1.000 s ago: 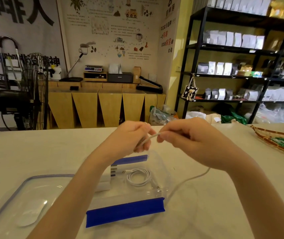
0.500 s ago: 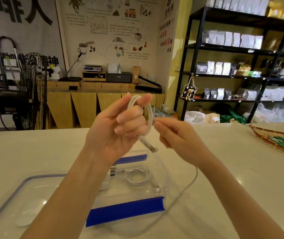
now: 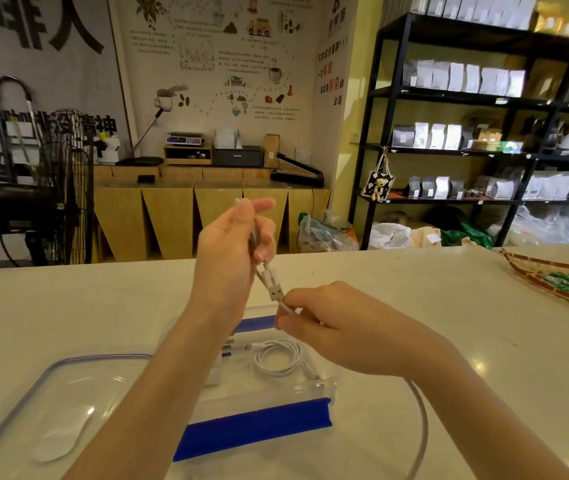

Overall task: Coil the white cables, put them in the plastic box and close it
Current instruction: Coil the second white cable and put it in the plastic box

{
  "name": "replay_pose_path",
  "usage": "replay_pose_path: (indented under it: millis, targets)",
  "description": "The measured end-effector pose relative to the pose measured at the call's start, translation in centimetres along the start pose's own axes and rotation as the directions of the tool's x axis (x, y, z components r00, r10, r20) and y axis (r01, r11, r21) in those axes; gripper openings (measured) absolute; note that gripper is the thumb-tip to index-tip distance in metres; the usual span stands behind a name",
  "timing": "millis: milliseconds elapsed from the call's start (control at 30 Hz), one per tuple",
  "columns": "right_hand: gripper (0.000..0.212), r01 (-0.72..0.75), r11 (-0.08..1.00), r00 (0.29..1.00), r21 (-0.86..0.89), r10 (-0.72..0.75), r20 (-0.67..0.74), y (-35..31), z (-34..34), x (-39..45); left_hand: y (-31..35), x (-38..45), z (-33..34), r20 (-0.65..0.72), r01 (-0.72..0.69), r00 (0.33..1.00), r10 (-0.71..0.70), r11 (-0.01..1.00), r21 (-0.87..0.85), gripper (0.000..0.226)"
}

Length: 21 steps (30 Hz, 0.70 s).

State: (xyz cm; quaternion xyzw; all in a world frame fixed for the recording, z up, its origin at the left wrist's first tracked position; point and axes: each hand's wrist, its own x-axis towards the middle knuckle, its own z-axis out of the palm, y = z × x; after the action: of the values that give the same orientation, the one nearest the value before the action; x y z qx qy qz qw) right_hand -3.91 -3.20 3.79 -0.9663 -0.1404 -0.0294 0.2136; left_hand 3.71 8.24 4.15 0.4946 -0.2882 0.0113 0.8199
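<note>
My left hand (image 3: 231, 251) is raised above the counter and holds loops of a white cable (image 3: 423, 420) wound around its fingers. A white plug (image 3: 273, 285) hangs just below it. My right hand (image 3: 331, 327) pinches the same cable right under the plug, and the rest of the cable trails down past my right wrist onto the counter. Below my hands stands the clear plastic box (image 3: 324, 386) with blue clips. A coiled white cable (image 3: 278, 358) lies inside it. The box's clear lid (image 3: 47, 410) lies flat to the left.
A woven tray (image 3: 553, 277) with green packets sits at the counter's far right. Beyond the counter stand a black fan (image 3: 51, 199), a wooden cabinet (image 3: 207, 216) and black shelves (image 3: 466, 150) with pouches.
My left hand has turned and wound more cable around its fingers. My right hand has dropped lower and slid along the cable to just under the plug.
</note>
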Motion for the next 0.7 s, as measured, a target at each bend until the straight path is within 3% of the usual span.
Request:
replay_pose_path:
  millis: [67,167,300,400,500,633,700]
  targets:
    - [0.025,-0.012,1.000,0.998,-0.005,0.013,0.055,-0.1,0.5,0.0,-0.5,-0.3,0.5,-0.029,-0.049,0.998,0.052,0.993,0.110,0.030]
    - [0.027,-0.020,1.000,0.995,0.020,0.018,0.100,-0.4,0.7,0.0,-0.8,-0.3,0.6,-0.059,-0.060,0.996,0.067,0.991,0.117,0.029]
    - [0.026,0.006,1.000,1.000,-0.009,-0.007,-0.023,-0.5,-1.3,-0.9,-0.6,-0.2,-0.1,0.060,0.063,0.995,-0.078,0.973,0.224,0.030]
    - [0.015,0.064,0.997,0.990,-0.036,-0.067,-0.121,-0.3,-3.3,-2.0,-0.5,-0.6,0.4,0.245,0.210,0.906,-0.344,0.870,0.447,0.030]
    - [0.010,0.099,0.995,0.980,0.001,-0.097,-0.175,0.4,-4.7,-2.8,-0.7,-1.0,1.5,0.275,0.301,0.802,-0.531,0.756,0.582,0.032]
    - [0.028,0.147,0.988,0.960,0.036,-0.134,-0.245,1.3,-5.3,-3.0,-1.0,-1.3,1.7,0.331,0.347,0.688,-0.646,0.693,0.631,0.035]
    - [0.028,0.181,0.982,0.946,0.051,-0.160,-0.282,1.5,-5.1,-2.7,-1.1,-1.4,1.7,0.341,0.355,0.678,-0.651,0.696,0.624,0.032]
